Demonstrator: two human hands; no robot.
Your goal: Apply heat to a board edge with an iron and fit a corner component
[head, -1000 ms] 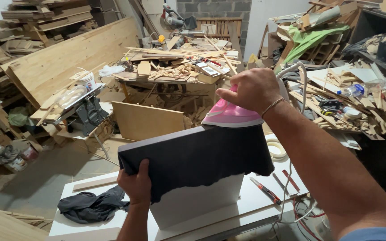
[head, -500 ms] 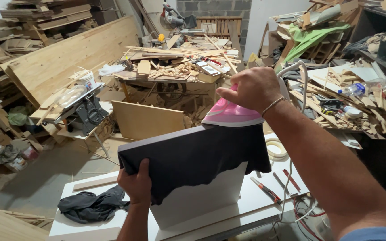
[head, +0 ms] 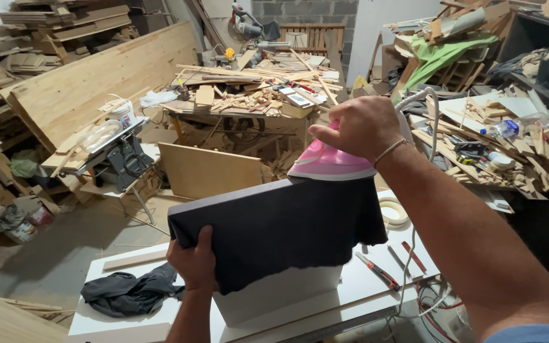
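A white board stands on edge on the white worktable, draped with a black cloth. My left hand grips the cloth-covered left end of the board. My right hand holds a pink clothes iron by its handle, its sole resting on the board's cloth-covered top edge near the right end. The iron's white cord loops up behind my wrist.
A crumpled dark rag and a wood strip lie on the worktable's left. A tape roll, a cutter and cables lie at the right. Plywood sheets, a table saw and scrap-covered benches surround me.
The iron and my right hand have shifted slightly along the top edge. My left hand keeps its grip on the board.
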